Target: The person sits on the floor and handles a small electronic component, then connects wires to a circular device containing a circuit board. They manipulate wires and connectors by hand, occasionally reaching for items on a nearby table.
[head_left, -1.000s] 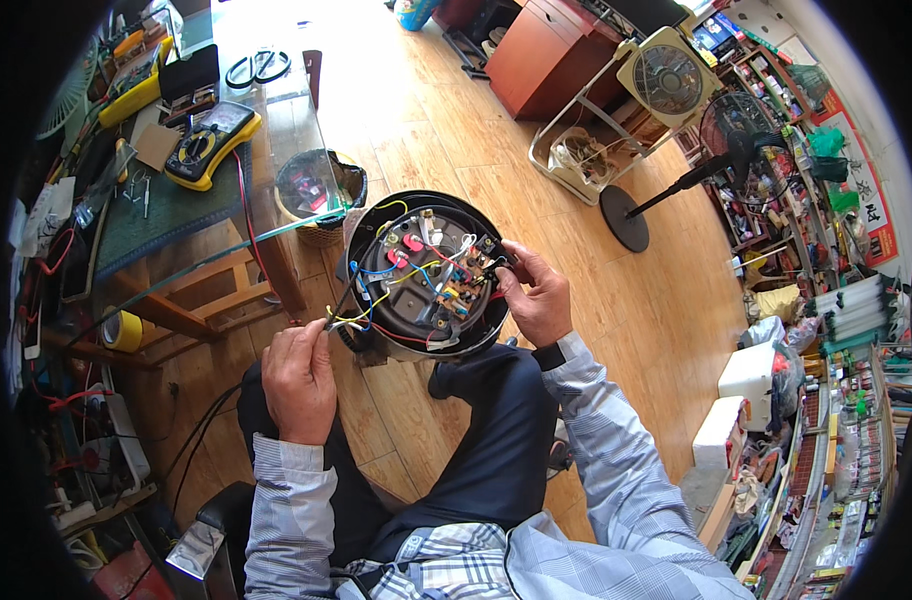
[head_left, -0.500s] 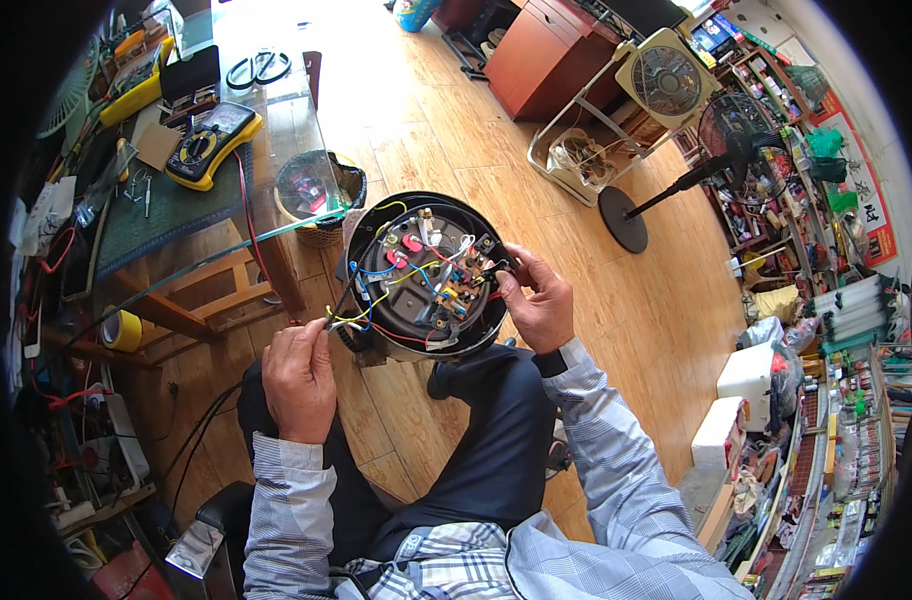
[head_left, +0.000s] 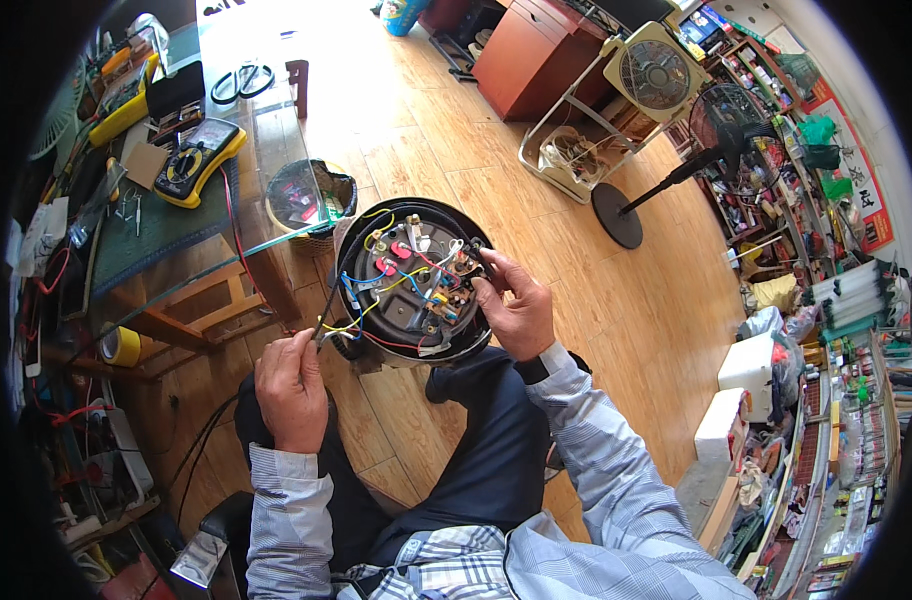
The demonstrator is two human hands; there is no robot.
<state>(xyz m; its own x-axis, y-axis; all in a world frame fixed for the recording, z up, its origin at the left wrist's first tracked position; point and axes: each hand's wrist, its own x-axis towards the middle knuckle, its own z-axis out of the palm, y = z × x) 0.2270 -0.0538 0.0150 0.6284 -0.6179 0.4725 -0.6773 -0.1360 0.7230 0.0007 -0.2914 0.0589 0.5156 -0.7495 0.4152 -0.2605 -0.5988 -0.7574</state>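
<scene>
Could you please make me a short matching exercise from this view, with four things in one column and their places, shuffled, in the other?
Things
1. Left hand
2. Right hand
3. Yellow and black meter
4. Black standing fan

Places
A. On the wooden floor, to the right of the picture's middle
B. At the right-hand edge of the round housing
C. On the table at the left
D. At the wires that reach past the housing's left side

Pairs
1-D, 2-B, 3-C, 4-A
</scene>
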